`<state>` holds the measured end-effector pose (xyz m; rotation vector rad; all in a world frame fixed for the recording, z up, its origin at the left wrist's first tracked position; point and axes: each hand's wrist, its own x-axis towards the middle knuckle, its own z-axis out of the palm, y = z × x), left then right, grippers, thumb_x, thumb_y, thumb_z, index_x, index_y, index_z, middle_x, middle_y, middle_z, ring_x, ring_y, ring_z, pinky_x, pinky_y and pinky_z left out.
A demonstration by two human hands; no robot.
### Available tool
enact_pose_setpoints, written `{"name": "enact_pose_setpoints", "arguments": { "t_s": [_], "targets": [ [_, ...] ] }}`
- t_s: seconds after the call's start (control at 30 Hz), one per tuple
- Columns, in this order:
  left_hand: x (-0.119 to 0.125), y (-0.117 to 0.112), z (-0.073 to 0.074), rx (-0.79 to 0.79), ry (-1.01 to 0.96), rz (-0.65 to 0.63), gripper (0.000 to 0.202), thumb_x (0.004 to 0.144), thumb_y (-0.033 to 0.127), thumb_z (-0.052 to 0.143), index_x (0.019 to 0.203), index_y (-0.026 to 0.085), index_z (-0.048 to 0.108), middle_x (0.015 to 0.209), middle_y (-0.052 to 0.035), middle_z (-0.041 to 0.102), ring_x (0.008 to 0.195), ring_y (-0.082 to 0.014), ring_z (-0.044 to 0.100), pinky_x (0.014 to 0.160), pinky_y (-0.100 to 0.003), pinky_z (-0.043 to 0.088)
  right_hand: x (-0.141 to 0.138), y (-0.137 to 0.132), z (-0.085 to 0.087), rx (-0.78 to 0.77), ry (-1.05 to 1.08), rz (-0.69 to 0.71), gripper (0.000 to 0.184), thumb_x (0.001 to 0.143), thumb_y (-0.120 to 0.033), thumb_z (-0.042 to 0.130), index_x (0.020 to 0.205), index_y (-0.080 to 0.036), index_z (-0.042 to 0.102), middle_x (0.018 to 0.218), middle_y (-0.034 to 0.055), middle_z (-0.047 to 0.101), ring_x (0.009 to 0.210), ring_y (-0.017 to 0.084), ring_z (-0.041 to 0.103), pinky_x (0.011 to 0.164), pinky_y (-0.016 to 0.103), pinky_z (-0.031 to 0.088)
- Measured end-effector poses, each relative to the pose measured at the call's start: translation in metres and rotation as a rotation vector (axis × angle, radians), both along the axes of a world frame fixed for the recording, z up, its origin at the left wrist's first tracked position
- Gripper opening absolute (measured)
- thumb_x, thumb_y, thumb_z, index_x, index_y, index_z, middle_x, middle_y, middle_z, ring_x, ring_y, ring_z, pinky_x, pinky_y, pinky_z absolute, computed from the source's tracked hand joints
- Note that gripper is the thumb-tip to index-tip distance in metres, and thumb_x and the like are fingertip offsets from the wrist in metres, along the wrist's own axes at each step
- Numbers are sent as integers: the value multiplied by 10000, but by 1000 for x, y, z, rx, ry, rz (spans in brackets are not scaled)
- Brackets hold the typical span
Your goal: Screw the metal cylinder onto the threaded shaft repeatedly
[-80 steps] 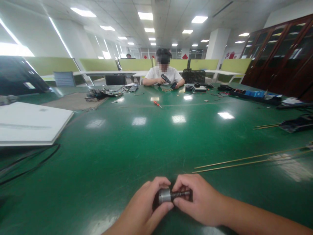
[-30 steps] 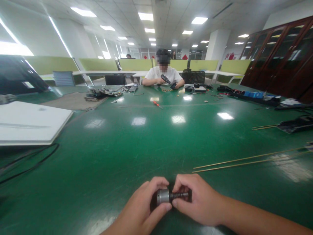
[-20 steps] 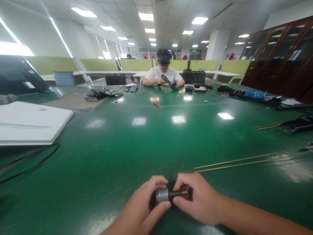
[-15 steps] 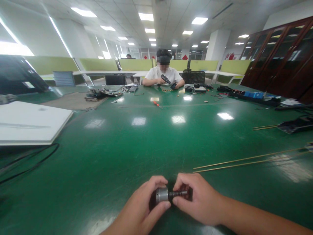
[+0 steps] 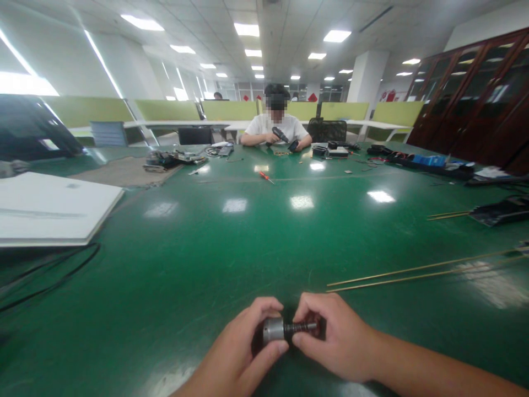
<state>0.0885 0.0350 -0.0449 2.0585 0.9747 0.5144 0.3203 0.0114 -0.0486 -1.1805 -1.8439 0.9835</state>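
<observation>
Metal cylinder (image 5: 273, 329), grey, with a small dark hole in its side: lies crosswise within the curl of the left hand (image 5: 242, 339), thumb below and fingers above, the hand closed around it. Ribbed dark shaft (image 5: 300, 327), paler at its tip: runs from the cylinder's right end into the hollow of the right hand (image 5: 341, 336). Right hand: curled, thumb and forefinger flanking the shaft near the cylinder (whether the fingertips press on it cannot be told). Both hands: close together, over the near part of the green tabletop (image 5: 215, 253).

Brass-coloured rods (image 5: 397, 275), two long ones: lying beyond the right hand, reaching toward the right edge. White panel (image 5: 53, 207): far left, black cable (image 5: 78, 270) looped nearer. Orange-handled screwdriver (image 5: 264, 176): well beyond both hands. Co-worker (image 5: 258, 124), in a white shirt: seated opposite, holding a dark drill-shaped tool (image 5: 280, 134).
</observation>
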Motion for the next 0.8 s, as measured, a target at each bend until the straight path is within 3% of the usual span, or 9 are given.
{"name": "enact_pose_setpoints", "arguments": {
  "t_s": [0.8],
  "targets": [
    [2, 0, 6, -29, -24, -16, 301, 978, 294, 554, 1266, 339, 479, 1168, 8, 630, 1060, -208, 613, 916, -295, 484, 0, 1, 0, -10, 9, -14, 94, 755, -141, 696, 796, -189, 625, 646, -52, 580, 572, 105, 519, 563, 207, 371]
  ]
}}
